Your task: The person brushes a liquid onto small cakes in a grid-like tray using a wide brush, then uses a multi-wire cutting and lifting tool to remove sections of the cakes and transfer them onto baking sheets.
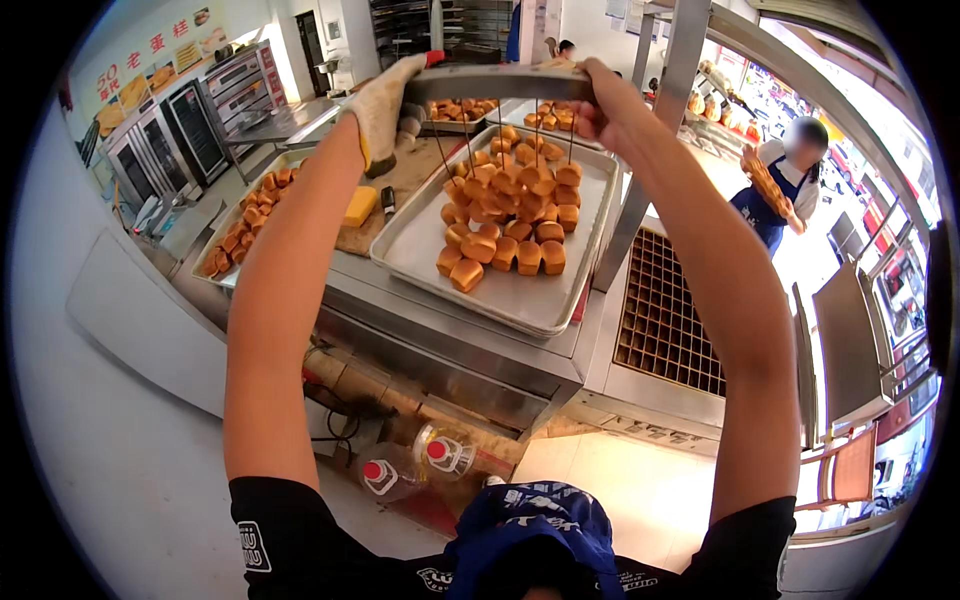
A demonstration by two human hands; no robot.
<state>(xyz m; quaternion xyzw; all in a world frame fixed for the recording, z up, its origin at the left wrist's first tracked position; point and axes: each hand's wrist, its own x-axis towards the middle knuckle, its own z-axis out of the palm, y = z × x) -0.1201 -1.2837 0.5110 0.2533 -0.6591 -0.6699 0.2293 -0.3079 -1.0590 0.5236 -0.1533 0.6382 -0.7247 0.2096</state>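
My left hand, in a pale work glove, grips the left end of a grey metal bar. The bare right hand holds its other end. Several thin dark rods run down from the bar among small cube-shaped golden-brown buns. Those in the middle are blurred, and I cannot tell whether the rods pierce them. Under the bar lies a metal baking tray with the buns heaped over its far and middle part. The bar's upper side is mostly hidden.
Another bun tray lies left, beside a yellow block and a black-handled tool. A metal grid sits right, past a steel post. Plastic bottles stand below. A person at right holds a long loaf.
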